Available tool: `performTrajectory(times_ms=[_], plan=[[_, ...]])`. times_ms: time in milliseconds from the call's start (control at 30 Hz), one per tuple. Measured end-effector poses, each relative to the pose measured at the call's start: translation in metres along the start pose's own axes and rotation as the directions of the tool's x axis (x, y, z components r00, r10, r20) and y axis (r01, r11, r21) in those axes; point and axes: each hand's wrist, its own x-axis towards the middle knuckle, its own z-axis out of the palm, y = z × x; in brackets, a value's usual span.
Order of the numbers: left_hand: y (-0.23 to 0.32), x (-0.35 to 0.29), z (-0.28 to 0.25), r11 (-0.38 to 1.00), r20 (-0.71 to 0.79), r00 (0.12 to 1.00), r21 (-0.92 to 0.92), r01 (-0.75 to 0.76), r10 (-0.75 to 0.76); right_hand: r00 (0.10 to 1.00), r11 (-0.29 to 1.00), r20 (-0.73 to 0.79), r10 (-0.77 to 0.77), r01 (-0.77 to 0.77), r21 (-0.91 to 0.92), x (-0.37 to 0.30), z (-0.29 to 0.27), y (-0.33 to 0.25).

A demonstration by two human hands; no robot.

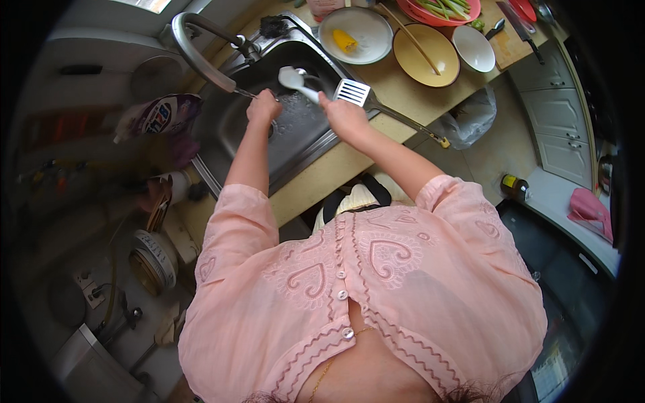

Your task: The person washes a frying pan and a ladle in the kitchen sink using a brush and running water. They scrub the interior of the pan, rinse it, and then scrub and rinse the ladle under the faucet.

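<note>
My right hand (346,117) is closed round the handle of a white ladle (293,78), whose rounded head points left over the sink (235,138). My left hand (265,107) is closed just below the end of the curved grey faucet (196,57). A thin shiny streak, water or metal, runs from the faucet end to its fingers, and I cannot make out what they hold. Water splashes and pools in the basin beneath. Beside my right hand a slotted turner (353,92) lies across the sink edge, its long handle (410,123) reaching over the counter.
Beyond the sink stand a white bowl (371,47) with a yellow piece, a yellow bowl (430,64) with a wooden stick, a small white bowl (474,48) and a red basin (447,13) of green vegetables. Knives (527,40) lie by a cutting board. A plastic bag (470,121) hangs below the counter.
</note>
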Motion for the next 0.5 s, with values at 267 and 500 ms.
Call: performTrajectory(times_ms=[267,500], plan=[[-0.018,-0.029,0.017,0.992,-0.109,0.987,-0.069,0.107,-0.114,0.982,0.990,0.182,-0.043,0.067,-0.126,0.010,0.002,-0.012],[-0.032,-0.034,0.021,0.991,-0.096,0.989,-0.074,0.109,-0.116,0.987,0.963,0.142,-0.080,0.113,-0.246,0.016,0.003,-0.003]])
